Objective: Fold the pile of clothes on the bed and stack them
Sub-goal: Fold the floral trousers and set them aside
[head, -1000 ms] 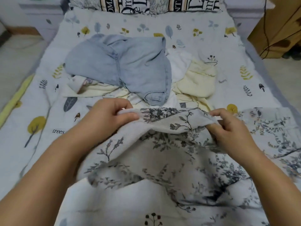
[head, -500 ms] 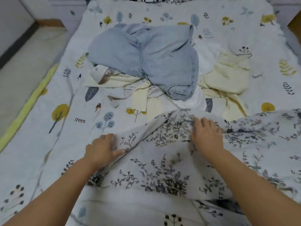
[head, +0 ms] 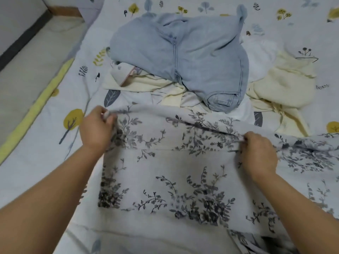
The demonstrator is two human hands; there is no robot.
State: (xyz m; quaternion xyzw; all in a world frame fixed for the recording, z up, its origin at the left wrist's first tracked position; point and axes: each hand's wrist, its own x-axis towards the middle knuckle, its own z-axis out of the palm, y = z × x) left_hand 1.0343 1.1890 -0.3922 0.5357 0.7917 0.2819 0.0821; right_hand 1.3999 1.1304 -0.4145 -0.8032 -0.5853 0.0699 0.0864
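A grey garment printed with dark leafy sprigs lies spread on the bed in front of me. My left hand pinches its far left corner. My right hand grips its far edge further right, and the cloth is pulled taut between them. Beyond it sits the pile: light blue jeans on top, cream garments at the right and beneath, and a white piece behind.
The bed has a white cover with tree and leaf prints and a yellow border along its left side. Pale floor lies to the left of the bed.
Both hands moved apart and took hold of the floral garment's far edge, pulling it flat and taut. The view has closed in on the bed.
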